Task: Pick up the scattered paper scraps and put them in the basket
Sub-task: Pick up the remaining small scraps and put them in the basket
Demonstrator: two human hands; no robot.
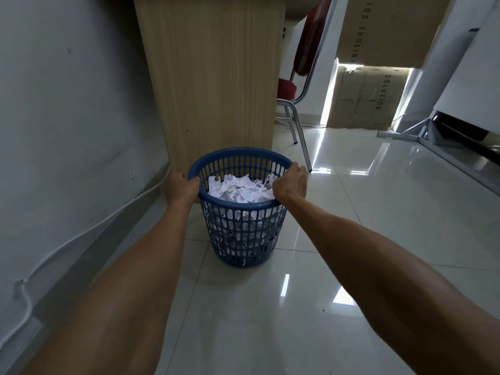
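Your bare arms reach to the blue basket, left hand and right hand gripping opposite sides of its rim with curled fingers, paper scraps heaped inside, standing on the tiled floor against the wooden desk panel.

The left grip and the right grip each held the rim of the blue basket. It stood on the shiny floor, next to a wooden panel, full of white paper scraps.
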